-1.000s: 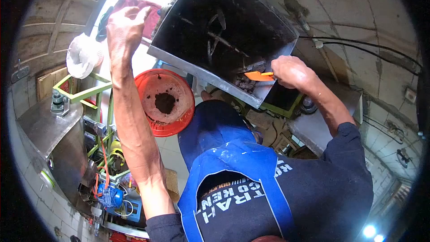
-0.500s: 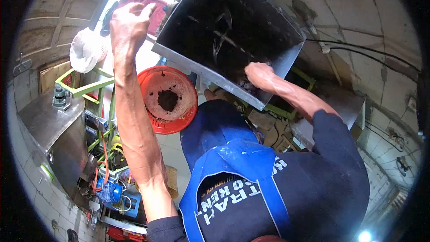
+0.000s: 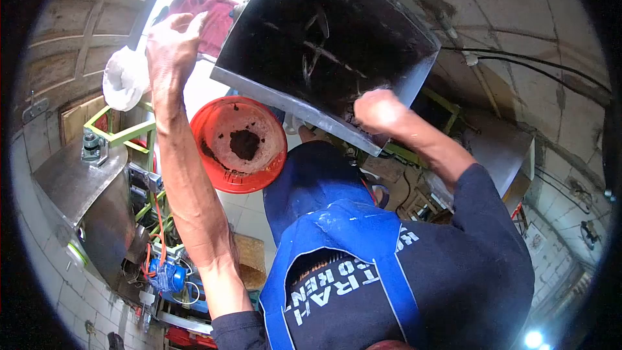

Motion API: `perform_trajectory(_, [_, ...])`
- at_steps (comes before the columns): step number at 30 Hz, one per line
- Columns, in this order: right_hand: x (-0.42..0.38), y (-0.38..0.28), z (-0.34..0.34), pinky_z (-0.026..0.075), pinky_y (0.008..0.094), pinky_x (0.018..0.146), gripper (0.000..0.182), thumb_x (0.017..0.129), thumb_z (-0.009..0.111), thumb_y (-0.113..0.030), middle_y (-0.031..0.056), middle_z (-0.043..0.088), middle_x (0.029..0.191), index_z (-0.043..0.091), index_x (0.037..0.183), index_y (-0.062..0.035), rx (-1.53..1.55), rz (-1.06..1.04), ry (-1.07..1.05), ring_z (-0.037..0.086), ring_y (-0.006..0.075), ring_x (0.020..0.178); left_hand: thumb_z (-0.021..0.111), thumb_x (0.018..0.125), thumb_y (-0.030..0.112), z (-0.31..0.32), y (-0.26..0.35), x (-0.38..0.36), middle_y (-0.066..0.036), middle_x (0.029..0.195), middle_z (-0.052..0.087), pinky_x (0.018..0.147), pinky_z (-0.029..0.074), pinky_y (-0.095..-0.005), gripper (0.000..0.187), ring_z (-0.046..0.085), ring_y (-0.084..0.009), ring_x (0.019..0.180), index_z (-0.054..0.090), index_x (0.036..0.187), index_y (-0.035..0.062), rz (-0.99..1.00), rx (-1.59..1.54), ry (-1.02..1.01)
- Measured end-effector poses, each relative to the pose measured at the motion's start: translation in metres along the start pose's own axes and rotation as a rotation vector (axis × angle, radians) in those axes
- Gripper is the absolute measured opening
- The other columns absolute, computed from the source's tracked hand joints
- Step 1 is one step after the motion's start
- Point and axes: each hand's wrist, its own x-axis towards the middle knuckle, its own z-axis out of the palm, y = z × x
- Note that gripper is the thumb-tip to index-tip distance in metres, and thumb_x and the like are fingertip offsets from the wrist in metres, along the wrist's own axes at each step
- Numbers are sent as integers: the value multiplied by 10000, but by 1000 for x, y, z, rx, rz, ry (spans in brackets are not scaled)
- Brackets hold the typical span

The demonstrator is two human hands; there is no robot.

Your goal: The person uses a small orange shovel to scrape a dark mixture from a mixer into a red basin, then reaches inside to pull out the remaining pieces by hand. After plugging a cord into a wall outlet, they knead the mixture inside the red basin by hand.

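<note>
A large dark metal tub (image 3: 324, 32) is tilted with its lower lip over a red plastic basin (image 3: 214, 178). The basin holds a lump of dark paste (image 3: 244, 144). My left hand (image 3: 170, 45) is raised and grips the tub's upper left rim, next to a red cloth (image 3: 210, 16). My right hand (image 3: 379, 110) is a closed fist at the tub's lower lip, by dark residue in the corner. The orange scraper it held a second ago is hidden under the fist. My blue apron and dark shirt fill the lower middle.
A steel machine housing (image 3: 78, 181) stands at the left with a green frame (image 3: 123, 133) and a white sack (image 3: 126, 78) above it. A blue motor with orange wires (image 3: 170, 277) sits on the floor. Black cables (image 3: 518, 65) run along the tiled wall at right.
My right hand has moved left along the tub's lower lip, and the orange scraper is no longer visible. The left hand stays on the rim.
</note>
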Motion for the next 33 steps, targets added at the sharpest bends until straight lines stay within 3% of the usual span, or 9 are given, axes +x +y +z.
perform_trajectory(5, [68, 11, 82, 607, 398, 699, 181, 791, 649, -129, 143, 765, 944, 796, 884, -82, -23, 66, 104, 753, 277, 900, 690, 936, 263, 2, -3, 4, -116, 851, 748, 582, 542, -289, 289, 701, -153, 649, 748, 1128, 54, 25, 17, 11])
perform_trajectory(10, [-23, 26, -33, 606, 421, 699, 185, 813, 632, -158, 164, 752, 868, 780, 854, -55, -72, 13, 72, 751, 312, 831, 687, 938, 268, -1, 1, 2, -119, 870, 751, 588, 553, -293, 294, 705, -159, 650, 744, 1144, 67, 3, 20, -21])
perform_trajectory(12, [-64, 35, -66, 603, 435, 701, 179, 805, 628, -152, 182, 738, 821, 767, 824, -40, -76, -9, 129, 745, 331, 796, 734, 881, 326, -7, 10, -1, -193, 1071, 739, 879, 537, -351, 409, 717, -259, 977, 727, 1142, 11, -126, -89, -78])
perform_trajectory(14, [-90, 37, -84, 599, 452, 698, 176, 794, 625, -133, 207, 728, 824, 756, 826, -20, -77, -19, 94, 737, 356, 791, 728, 889, 314, -8, 13, -2, -189, 1061, 741, 873, 537, -348, 395, 716, -250, 966, 728, 1136, 6, -137, -130, -95])
perform_trajectory(19, [-19, 3, 10, 604, 442, 705, 181, 789, 627, -124, 198, 745, 892, 757, 850, -13, 41, -58, -27, 745, 356, 817, 713, 905, 291, -9, 16, -3, -176, 1024, 751, 846, 540, -340, 364, 717, -233, 922, 732, 1121, -1, -168, -196, -112])
perform_trajectory(23, [75, 25, 81, 615, 411, 696, 219, 818, 626, -177, 180, 755, 901, 777, 881, -33, -185, -134, 273, 750, 337, 845, 721, 898, 314, -8, 8, -3, -179, 1028, 749, 853, 539, -345, 385, 718, -239, 928, 732, 1119, -1, -106, -82, -97])
perform_trajectory(24, [56, 20, 42, 612, 410, 682, 233, 815, 633, -204, 185, 747, 859, 772, 850, -21, 56, -94, 81, 751, 323, 825, 725, 892, 327, -7, 8, -5, -182, 1035, 747, 861, 538, -349, 399, 719, -245, 939, 732, 1119, 0, -127, -119, -108])
perform_trajectory(29, [-26, 23, -4, 602, 417, 664, 206, 798, 655, -193, 168, 737, 800, 759, 806, -16, 34, -27, 263, 750, 309, 789, 737, 873, 364, -6, 5, -2, -190, 1049, 743, 877, 537, -361, 439, 722, -261, 959, 732, 1119, 1, -104, -54, -61])
perform_trajectory(33, [-81, 10, -56, 602, 410, 676, 191, 799, 644, -162, 141, 747, 829, 773, 850, -31, -40, 161, 139, 745, 308, 801, 745, 866, 363, -8, 13, -2, -194, 1055, 742, 884, 538, -364, 441, 721, -272, 966, 733, 1122, 5, -103, -105, -65])
